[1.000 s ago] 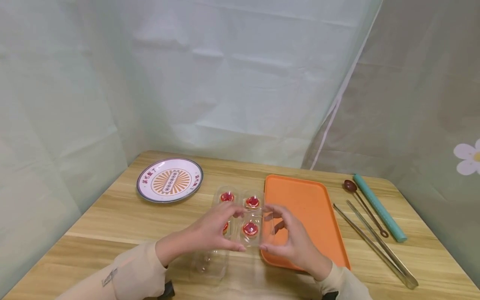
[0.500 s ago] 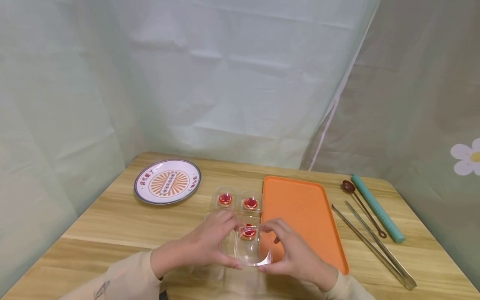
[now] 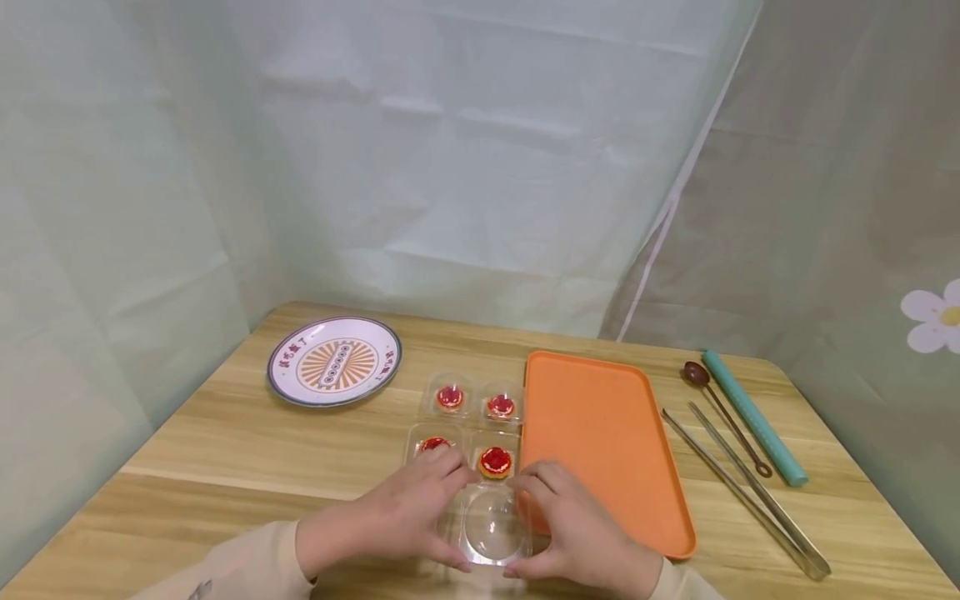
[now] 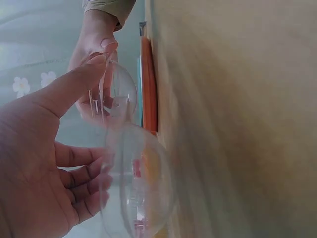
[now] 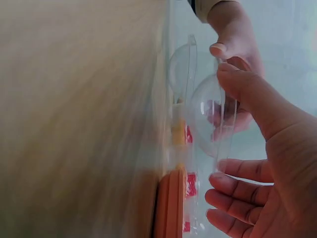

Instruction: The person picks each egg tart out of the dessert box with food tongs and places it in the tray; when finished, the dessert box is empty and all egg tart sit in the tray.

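Note:
Both hands hold a clear plastic box [image 3: 493,525] with a rounded hollow, near the front of the table. My left hand [image 3: 405,517] grips its left side between thumb and fingers. On the right side, my right hand [image 3: 577,525] does the same. Just beyond it lie several clear boxes, each with a red-topped tart [image 3: 495,461] in it; the left fingers partly cover the near-left tart [image 3: 435,444]. In the right wrist view the held box stands above the table, thumbs along its near edge. Another clear domed piece [image 5: 182,74] shows beneath it.
An orange tray [image 3: 600,433] lies right of the boxes, its near-left part behind the right hand. A patterned plate [image 3: 337,362] stands back left. On the right are metal tongs [image 3: 765,508], a brown spoon [image 3: 697,373] and a teal rod [image 3: 753,417].
Both hands have drawn the clear box toward the front edge, off the near tarts. The near tarts now show more plainly. Tray, plate and tools stay where they were.

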The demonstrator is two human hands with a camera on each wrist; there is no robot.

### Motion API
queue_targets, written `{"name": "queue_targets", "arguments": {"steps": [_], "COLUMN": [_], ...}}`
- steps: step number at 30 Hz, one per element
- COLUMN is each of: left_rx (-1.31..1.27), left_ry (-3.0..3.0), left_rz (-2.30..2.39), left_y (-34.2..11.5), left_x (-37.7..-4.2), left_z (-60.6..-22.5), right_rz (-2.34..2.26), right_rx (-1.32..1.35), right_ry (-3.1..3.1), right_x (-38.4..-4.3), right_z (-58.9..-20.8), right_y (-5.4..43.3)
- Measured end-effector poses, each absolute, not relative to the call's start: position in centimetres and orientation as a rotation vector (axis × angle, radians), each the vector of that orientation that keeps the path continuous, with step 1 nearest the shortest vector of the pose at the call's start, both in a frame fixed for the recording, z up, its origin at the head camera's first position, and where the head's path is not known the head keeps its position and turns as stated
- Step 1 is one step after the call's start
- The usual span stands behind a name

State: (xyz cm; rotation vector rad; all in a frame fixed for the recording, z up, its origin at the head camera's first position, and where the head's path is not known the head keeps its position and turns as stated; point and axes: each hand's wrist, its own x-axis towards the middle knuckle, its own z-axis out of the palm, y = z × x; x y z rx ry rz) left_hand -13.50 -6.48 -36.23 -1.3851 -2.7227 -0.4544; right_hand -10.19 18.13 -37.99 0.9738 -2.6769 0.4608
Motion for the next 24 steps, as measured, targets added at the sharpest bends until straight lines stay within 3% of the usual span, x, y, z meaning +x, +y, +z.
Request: {"name": "queue_targets", "arguments": {"steps": [24], "left_rx": [-1.474], "left_ry": [-2.553], "left_rz": [-0.184], "left_y": [-6.8], "left_x": [-13.8], "left_z": [-37.5], "right_rz": [0.208], "right_rx": [1.001], "right_ry": [-2.722], "right_x": [-9.9], "right_z": [-39.0], "right_y": [17.6]}}
